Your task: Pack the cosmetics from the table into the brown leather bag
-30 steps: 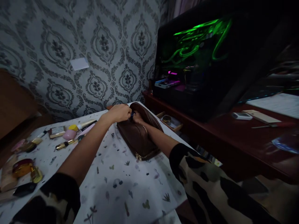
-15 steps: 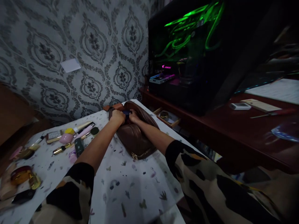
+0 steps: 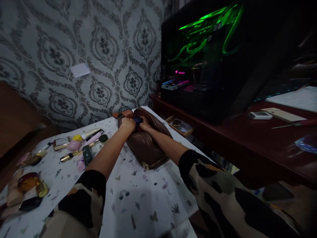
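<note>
A brown leather bag [image 3: 148, 150] with a gold zipper pull lies on its side on the patterned white tablecloth [image 3: 138, 195], its mouth gaping. My left hand [image 3: 128, 125] is closed at the left edge of the opening, fingers curled over the leather. Reaching into the mouth from the right, my right hand [image 3: 145, 126] has its fingers closed against a small dark blue object [image 3: 137, 121]. What kind of object that is cannot be made out. The fingertips of both hands are partly hidden by the bag.
Cosmetics lie to the left, among them a pink sponge [image 3: 74, 145], a dark green tube [image 3: 87, 155] and an amber jar [image 3: 28, 181]. A small open drawer [image 3: 188, 132] sits right of the bag. Beyond it, a computer case [image 3: 198, 99] with green lights stands on the desk [image 3: 237, 142].
The view has shifted slightly, so everything sits a little further right. More of the dark blue object shows between my hands. Both hands stay at the bag's mouth.
</note>
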The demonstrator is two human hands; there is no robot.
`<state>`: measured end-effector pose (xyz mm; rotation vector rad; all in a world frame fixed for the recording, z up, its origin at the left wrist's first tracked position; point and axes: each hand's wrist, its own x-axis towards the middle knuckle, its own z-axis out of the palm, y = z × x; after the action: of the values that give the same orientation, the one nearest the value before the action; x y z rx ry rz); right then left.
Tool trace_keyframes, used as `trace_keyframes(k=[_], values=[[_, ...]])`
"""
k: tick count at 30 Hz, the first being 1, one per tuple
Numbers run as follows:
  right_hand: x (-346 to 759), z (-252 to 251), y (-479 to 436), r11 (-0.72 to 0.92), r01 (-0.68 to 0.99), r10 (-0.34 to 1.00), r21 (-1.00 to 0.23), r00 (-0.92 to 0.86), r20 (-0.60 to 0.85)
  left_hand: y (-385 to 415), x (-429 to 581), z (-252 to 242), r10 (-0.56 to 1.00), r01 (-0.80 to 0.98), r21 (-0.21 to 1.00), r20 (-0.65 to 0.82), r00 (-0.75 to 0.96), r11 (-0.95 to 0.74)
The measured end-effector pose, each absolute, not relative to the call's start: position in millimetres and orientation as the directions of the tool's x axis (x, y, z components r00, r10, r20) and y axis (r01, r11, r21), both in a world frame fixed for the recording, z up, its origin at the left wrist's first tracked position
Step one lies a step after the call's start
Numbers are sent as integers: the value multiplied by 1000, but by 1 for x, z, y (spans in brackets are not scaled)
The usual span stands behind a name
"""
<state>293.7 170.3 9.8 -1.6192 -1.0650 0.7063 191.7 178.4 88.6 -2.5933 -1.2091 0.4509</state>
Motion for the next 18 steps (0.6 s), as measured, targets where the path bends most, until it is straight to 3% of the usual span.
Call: trace_keyframes(k=[7, 18], values=[[295, 8, 174, -98, 267, 911, -959, 411, 21, 170, 186, 110, 704, 633, -347, -129, 698, -692], [304, -2, 188, -144, 290, 908, -946, 418, -10, 163, 177, 103, 678, 618, -326, -109, 727, -716]])
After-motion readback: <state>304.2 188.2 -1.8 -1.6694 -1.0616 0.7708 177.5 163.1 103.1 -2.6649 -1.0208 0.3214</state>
